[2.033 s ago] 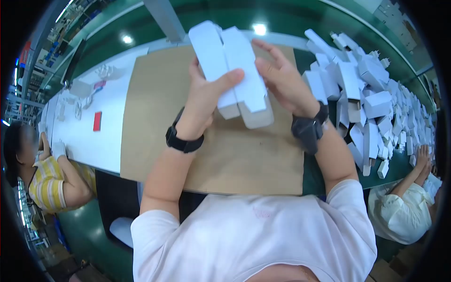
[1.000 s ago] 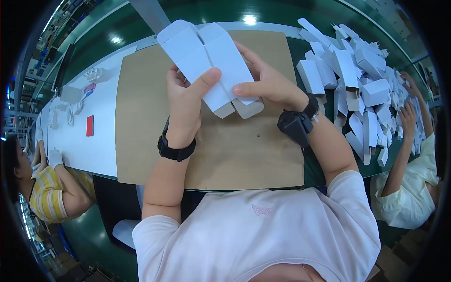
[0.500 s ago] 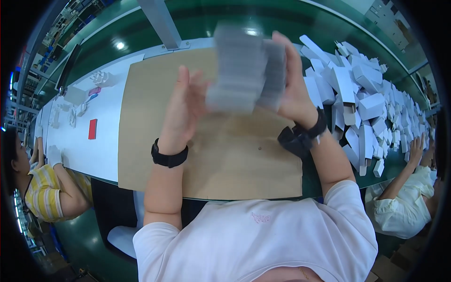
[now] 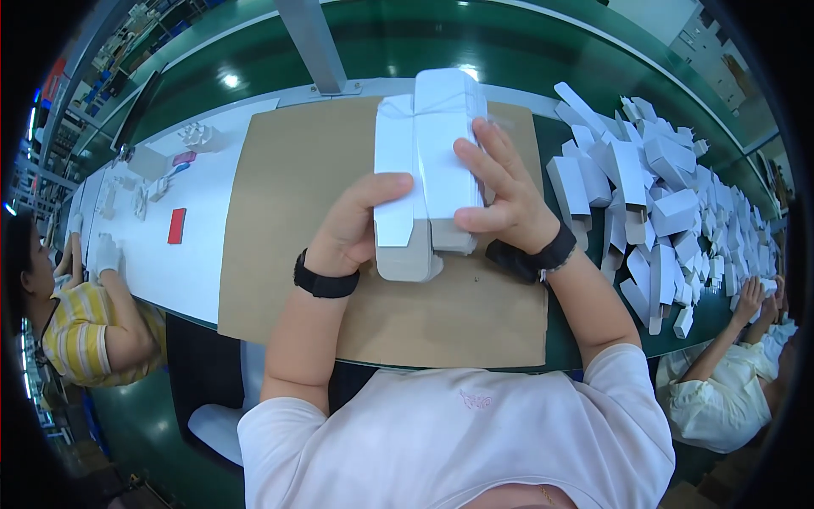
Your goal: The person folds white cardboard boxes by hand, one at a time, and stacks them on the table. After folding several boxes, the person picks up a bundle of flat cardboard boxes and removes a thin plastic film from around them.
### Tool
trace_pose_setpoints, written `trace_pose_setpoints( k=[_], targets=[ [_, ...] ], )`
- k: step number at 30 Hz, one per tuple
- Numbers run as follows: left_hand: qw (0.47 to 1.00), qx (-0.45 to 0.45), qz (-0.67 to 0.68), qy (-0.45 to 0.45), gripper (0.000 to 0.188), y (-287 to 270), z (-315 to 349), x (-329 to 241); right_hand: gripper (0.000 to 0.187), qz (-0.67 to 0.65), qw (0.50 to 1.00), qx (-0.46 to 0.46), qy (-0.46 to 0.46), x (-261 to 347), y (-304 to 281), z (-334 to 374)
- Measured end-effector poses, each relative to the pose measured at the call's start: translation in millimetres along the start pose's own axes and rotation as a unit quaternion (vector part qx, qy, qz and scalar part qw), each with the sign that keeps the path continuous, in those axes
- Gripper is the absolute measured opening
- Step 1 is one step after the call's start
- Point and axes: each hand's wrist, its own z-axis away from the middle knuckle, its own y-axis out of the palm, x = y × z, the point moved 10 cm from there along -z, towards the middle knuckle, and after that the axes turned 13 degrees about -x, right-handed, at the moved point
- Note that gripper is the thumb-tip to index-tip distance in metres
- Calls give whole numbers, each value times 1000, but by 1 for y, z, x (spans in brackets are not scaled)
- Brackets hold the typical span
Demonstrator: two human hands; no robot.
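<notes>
A bundle of flat, folded white cartons (image 4: pixel 437 153) is held above the brown cardboard sheet (image 4: pixel 280 195). A thin band or string runs across its far end. On its left side my left hand (image 4: pixel 352 220) is closed, the thumb lying on the top carton and the other fingers mostly hidden beneath. My right hand (image 4: pixel 509 195) grips the right side, its thumb and fingers pressed on the upper face. Pale carton edges stick out at the near end of the bundle.
Many white cartons (image 4: pixel 674 208) are heaped on the green table at right, where another person's hands (image 4: pixel 750 297) are working. To the left, a white surface (image 4: pixel 199 263) carries a red flat box (image 4: pixel 176 226) and small white parts. A person in yellow stripes (image 4: pixel 93 335) sits there.
The bundle, blurred by motion earlier, now shows its white face and sits slightly nearer me. My left hand, apart from it with fingers spread before, has closed on its left side.
</notes>
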Motion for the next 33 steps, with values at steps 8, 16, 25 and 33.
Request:
trace_pose_setpoints(
  k=[8,16,25,33],
  targets=[
    [995,-46,-61,63,62,-7,-1,-14,47,22,998,-42,30,0,-10,-2],
    [996,-76,-56,-3,45,-27,4,-18,58,-36,955,250,155,-4,9,-20],
    [916,102,-387,-28,59,24,-4,2,95,-320,770,450,320,-34,43,0],
    [987,123,-101,2,65,-13,-32,-38,106,-522,651,217,508,-51,34,10]
  ],
)
